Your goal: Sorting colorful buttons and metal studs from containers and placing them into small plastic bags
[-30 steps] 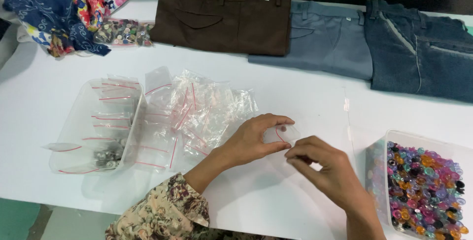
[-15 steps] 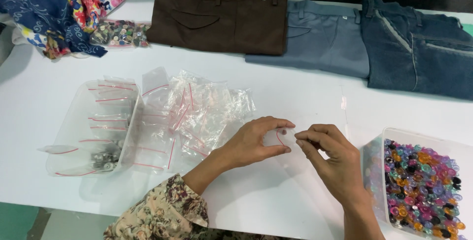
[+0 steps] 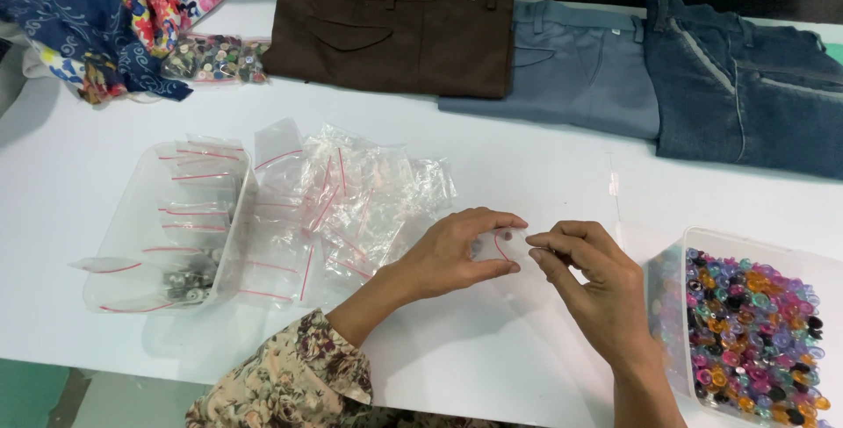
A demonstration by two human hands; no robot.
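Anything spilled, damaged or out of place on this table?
Nothing is spilled or broken. The loose pile of clear zip bags sprawls untidily beside the clear tray, and crumpled patterned cloth sits heaped at the far corner. Both hands, left hand and right hand, pinch one small bag. The coloured buttons stay inside their tub.

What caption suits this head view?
Both hands, left hand and right hand, pinch a small clear zip bag beside a tub of coloured buttons.
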